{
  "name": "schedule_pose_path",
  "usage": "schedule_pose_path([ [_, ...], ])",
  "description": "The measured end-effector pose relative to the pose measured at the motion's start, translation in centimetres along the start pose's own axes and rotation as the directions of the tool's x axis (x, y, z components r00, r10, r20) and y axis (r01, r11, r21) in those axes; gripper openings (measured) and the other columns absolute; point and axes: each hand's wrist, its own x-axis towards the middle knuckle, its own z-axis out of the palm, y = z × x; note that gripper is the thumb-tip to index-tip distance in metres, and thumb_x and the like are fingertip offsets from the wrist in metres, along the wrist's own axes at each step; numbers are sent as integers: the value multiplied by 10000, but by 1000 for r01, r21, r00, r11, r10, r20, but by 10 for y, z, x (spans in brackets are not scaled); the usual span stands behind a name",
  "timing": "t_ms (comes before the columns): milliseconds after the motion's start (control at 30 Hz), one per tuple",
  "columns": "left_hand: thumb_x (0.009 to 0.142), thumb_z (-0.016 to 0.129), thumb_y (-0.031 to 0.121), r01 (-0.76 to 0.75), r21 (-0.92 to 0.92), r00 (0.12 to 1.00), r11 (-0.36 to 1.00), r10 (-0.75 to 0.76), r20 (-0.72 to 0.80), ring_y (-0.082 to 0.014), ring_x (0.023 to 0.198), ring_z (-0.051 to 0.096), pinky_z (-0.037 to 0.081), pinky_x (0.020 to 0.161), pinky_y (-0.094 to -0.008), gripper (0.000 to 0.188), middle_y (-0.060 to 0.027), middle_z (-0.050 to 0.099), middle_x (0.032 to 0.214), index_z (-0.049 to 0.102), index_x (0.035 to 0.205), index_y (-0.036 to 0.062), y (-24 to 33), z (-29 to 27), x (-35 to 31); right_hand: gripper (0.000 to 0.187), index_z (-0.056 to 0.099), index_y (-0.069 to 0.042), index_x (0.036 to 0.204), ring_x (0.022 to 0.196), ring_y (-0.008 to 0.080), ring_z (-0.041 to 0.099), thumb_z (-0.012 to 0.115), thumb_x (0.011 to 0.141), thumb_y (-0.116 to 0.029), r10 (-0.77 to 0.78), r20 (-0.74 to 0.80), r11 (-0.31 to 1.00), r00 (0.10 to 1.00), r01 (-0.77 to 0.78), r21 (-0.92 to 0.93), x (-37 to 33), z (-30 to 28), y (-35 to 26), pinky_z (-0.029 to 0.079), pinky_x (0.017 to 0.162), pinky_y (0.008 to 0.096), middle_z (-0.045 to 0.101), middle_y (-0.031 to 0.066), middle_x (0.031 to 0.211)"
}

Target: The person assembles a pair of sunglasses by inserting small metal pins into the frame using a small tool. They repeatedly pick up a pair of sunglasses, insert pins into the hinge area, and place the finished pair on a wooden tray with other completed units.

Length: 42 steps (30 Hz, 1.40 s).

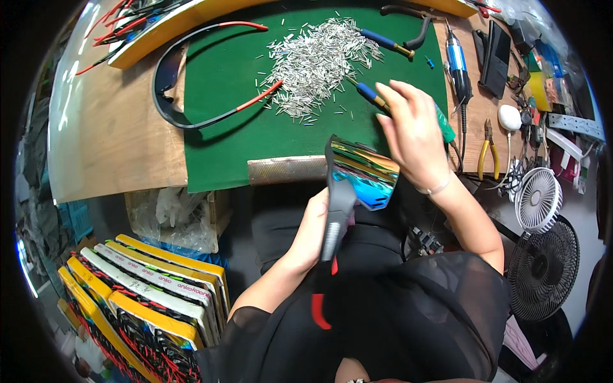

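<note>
My left hand [312,225] grips a pair of wraparound sunglasses [368,167] with a mirrored blue-orange lens, a dark frame and red temple tips. My right hand [412,131] is up at the right with fingers apart, holding nothing I can see. Beneath it lies a blue and brass tool shaft [369,94]; a green handle [444,124] shows on its other side, and the hand hides whether they join. A large pile of small metal pins [316,67] covers the green mat [223,153]. A second pair of sunglasses [171,118] sits left of the pile, one temple tip touching it.
Another blue-handled tool [387,43] lies by the pile. At right are a blue electric screwdriver [456,60], a phone [495,60], yellow pliers [488,150] and a white fan [538,200]. A mesh-patterned strip [287,171] lines the mat's front edge. Yellow-edged trays [153,325] stand lower left.
</note>
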Motion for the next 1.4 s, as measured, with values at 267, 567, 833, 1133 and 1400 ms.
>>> schedule_pose_path([
  [267, 951, 377, 239, -127, 308, 989, 943, 96, 116, -41, 499, 459, 371, 471, -165, 270, -32, 568, 651, 524, 926, 15, -11, 12, -5, 230, 558, -10, 963, 703, 314, 572, 589, 735, -26, 8, 39, 849, 999, -28, 527, -44, -23, -16, 475, 614, 351, 568, 153, 822],
  [567, 920, 447, 175, -61, 289, 998, 955, 58, 18, -62, 495, 497, 424, 473, -185, 157, -38, 576, 691, 517, 903, 36, -1, 39, -3, 266, 555, -12, 996, 814, 291, 556, 618, 776, -149, -82, 196, 761, 977, -66, 645, -58, -49, 14, 446, 731, 356, 572, 142, 870],
  [833, 921, 468, 258, -30, 135, 997, 990, 40, -71, -82, 544, 540, 472, 516, -208, 255, -60, 583, 713, 490, 863, 11, 9, 28, -6, 348, 506, 3, 797, 880, 359, 500, 648, 758, -313, 429, -100, 797, 898, -429, -426, -139, -59, 146, 401, 789, 419, 528, 202, 896],
  [1133, 921, 464, 258, -191, 153, 957, 970, 218, -193, -78, 555, 541, 467, 533, -206, 244, -54, 575, 700, 497, 870, 21, 13, 5, -12, 158, 457, 22, 877, 720, 236, 524, 557, 837, -95, 582, 48, 786, 812, -577, 222, -121, -85, 55, 434, 674, 316, 511, 127, 861],
  [1400, 926, 458, 213, -228, 323, 919, 919, 312, -240, -69, 554, 540, 458, 529, -199, 214, -48, 583, 699, 491, 825, 28, 6, 5, -18, 441, 480, -13, 1103, 815, 282, 548, 654, 705, -90, -2, 460, 729, 888, -313, 608, -99, -36, -35, 463, 711, 332, 513, 148, 930],
])
